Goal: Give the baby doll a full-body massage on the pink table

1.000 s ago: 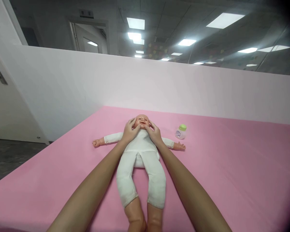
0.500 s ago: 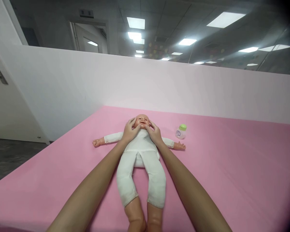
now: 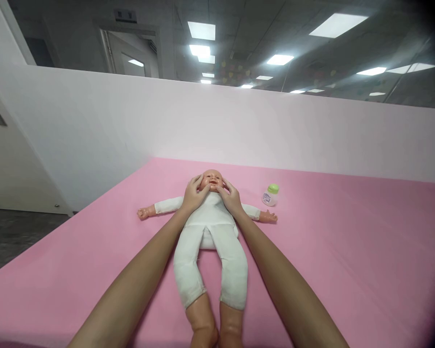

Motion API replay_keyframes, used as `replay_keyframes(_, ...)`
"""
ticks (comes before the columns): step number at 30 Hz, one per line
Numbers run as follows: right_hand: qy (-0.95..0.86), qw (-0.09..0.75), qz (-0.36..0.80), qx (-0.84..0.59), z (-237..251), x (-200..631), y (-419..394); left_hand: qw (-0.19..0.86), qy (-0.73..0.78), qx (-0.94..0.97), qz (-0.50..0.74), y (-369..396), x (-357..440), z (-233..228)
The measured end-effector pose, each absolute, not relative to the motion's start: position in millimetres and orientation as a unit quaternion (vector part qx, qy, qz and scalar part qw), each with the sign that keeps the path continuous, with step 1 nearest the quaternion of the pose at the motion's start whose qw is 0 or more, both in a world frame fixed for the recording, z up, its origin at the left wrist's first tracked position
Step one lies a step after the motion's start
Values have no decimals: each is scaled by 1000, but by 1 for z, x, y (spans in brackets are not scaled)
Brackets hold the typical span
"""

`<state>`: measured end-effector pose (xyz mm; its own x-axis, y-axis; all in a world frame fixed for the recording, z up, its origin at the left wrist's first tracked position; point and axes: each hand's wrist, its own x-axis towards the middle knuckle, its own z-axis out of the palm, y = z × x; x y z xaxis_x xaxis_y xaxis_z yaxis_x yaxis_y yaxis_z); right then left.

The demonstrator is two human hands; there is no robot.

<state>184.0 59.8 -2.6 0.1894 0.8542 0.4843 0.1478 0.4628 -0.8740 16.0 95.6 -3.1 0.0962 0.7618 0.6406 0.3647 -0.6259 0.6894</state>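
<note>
A baby doll (image 3: 210, 209) in a white cloth suit lies on its back, arms spread sideways, feet toward me. On the left side of its face rests my left hand (image 3: 195, 194), fingers stretched up along the cheek and temple, thumb at the chin. My right hand (image 3: 231, 198) mirrors it on the other cheek, its thumb also by the chin. Both hands are open, laid against the head rather than closed around it. The fingertips beside the head are partly hidden. To the right of the doll stands a small clear bottle (image 3: 270, 198) with a green cap.
A pink-covered table (image 3: 329, 251) lies under the doll. Behind it runs a low white partition wall (image 3: 257, 128) with dark glass above, reflecting ceiling lights. At the far left is a white door (image 3: 14, 159) with a metal handle.
Both hands keep nearly the same place on the doll's face. The whole view has shifted very slightly; the doll and bottle lie as before.
</note>
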Motion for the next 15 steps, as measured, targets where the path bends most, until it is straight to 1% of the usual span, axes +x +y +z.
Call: replay_keyframes(15,-575,634,275,-438,-1,184,58,190,391,716,545,94,16,-2)
